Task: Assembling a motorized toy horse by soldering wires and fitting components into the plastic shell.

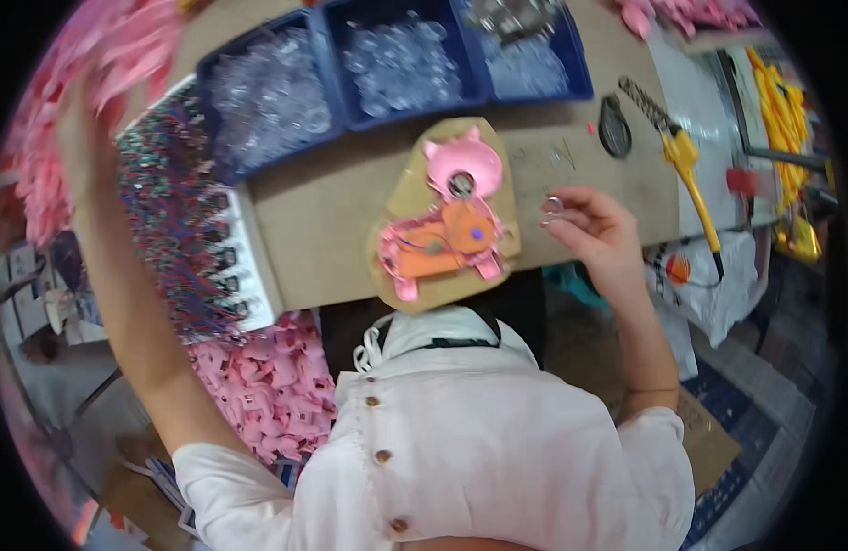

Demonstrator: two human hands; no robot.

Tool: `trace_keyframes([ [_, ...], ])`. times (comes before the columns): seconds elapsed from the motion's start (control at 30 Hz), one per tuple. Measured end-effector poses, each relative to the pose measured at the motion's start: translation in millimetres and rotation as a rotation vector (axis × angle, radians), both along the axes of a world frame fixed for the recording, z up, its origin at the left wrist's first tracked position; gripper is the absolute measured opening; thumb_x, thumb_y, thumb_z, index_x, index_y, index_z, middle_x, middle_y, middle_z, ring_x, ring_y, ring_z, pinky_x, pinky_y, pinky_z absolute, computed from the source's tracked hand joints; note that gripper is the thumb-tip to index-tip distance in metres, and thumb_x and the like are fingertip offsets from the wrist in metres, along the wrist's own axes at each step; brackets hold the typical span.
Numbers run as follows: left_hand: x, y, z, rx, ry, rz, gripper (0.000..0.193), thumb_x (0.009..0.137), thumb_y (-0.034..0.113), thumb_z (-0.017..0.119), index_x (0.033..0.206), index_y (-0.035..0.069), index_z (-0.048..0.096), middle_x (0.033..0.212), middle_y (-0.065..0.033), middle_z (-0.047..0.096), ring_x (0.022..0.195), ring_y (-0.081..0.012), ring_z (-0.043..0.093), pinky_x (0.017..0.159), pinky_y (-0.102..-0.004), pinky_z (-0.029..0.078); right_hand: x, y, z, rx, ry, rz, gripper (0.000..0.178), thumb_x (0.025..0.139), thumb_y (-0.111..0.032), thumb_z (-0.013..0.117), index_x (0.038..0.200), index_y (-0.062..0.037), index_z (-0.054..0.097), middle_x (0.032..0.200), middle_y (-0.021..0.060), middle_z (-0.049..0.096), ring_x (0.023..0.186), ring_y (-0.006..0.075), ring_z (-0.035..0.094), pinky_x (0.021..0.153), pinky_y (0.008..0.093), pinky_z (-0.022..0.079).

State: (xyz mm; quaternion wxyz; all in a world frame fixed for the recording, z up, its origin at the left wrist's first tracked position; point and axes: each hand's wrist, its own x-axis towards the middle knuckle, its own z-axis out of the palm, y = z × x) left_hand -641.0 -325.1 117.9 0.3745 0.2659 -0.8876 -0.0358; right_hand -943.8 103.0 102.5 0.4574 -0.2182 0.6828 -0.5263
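Note:
My left hand is reaching out at the far left, blurred by motion, over a heap of pink plastic parts; its fingers cannot be made out. To the right of the middle, my right hand holds a small shiny clear piece pinched between thumb and fingers, above the table. Between the two hands lies a pink animal-shaped toy shell with ears, set in a tan fixture. An orange insert with thin wires fills its body, and a round dark part sits at the neck.
Blue bins of clear round plastic pieces stand at the back. A white tray of wired components lies left, with pink parts below it. On the right are a black oval object and a yellow-handled corded tool.

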Motion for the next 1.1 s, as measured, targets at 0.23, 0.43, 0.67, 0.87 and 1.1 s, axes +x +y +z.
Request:
trace_keyframes([
  [0.23,26.3,196.8,-30.8,1.548,0.985,0.19,0.032,0.09,0.019,0.05,0.113,-0.003,0.055,0.11,-0.0116,0.059,0.101,-0.0207,0.058,0.089,-0.0342,0.047,30.3,2.7,-31.5,-0.005,0.96,0.385,0.025,0.072,-0.014,0.072,0.092,-0.001,0.062,0.081,0.0099,0.056,0.072,0.022,0.056,0.064,0.03,0.045],
  [0.43,9.6,273.1,-29.1,1.824,0.973,-0.075,0.039,0.09,0.016,0.046,0.121,-0.008,0.046,0.114,-0.017,0.057,0.102,-0.0232,0.058,0.087,-0.0346,0.047,35.5,-3.9,-16.2,0.067,1.231,0.612,0.027,0.071,-0.014,0.071,0.093,-0.0017,0.062,0.083,0.0091,0.057,0.075,0.0262,0.056,0.065,0.0345,0.045],
  [0.67,-32.6,284.9,-10.4,1.603,0.489,-0.186,0.042,0.088,0.016,0.053,0.123,-0.003,0.042,0.113,-0.011,0.055,0.099,-0.0155,0.056,0.085,-0.0284,0.045,27.4,8.6,-30.2,-0.226,1.346,0.568,0.026,0.072,-0.01,0.069,0.095,0.0002,0.061,0.089,0.0115,0.058,0.076,0.0283,0.057,0.064,0.035,0.045],
  [0.87,-39.6,301.1,-11.9,1.777,0.575,-0.215,0.042,0.087,0.013,0.055,0.125,0.0,0.04,0.113,-0.0076,0.054,0.101,-0.0134,0.055,0.087,-0.0277,0.044,43.3,7.9,-1.9,-0.194,0.313,0.465,0.04,0.078,-0.003,0.063,0.117,0.0011,0.054,0.101,0.0103,0.06,0.086,0.0169,0.06,0.073,0.0271,0.048],
  [1.1,6.3,313.4,-76.1,2.082,1.394,-0.46,0.063,0.088,0.024,0.054,0.14,0.009,0.024,0.138,-0.0208,0.032,0.125,-0.0358,0.037,0.102,-0.0483,0.035,100.5,-16.2,-4.2,-0.093,-0.464,0.382,0.034,0.086,-0.002,0.054,0.12,0.0017,0.052,0.106,0.0043,0.059,0.094,0.0075,0.055,0.08,0.0228,0.046],
])
